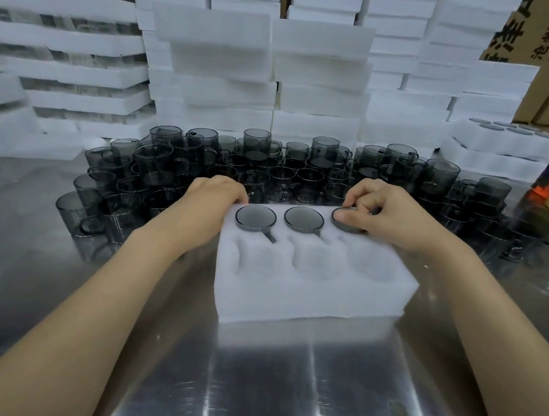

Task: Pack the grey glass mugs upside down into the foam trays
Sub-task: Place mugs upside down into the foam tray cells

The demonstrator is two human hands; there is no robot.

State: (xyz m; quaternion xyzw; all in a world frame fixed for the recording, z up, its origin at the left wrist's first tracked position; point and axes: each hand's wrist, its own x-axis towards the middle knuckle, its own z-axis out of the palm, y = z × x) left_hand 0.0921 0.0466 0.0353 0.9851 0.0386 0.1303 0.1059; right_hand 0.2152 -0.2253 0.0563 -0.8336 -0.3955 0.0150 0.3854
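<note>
The foam tray (309, 294) is set on the steel table (286, 387), with bare tabletop left open along its near edge and on both flanks, where the forearms are laid. Its far edge is hemmed in closely by a crowd of loose grey mugs (269, 171), and behind these the way is closed by stacked foam blocks (270, 61). In the tray's back row three mugs are seated upside down: the left mug (255, 217), the middle mug (304, 219) and the right mug (346, 227). The three front pockets (312, 259) are seen open. The left hand (215, 200) is laid knuckles-up at the tray's far-left corner, its fingers curled over that corner and gripping it. The right hand (386, 212) is closed round the right mug, with the thumb pressed on the upturned base and the fingers bent behind the rim
</note>
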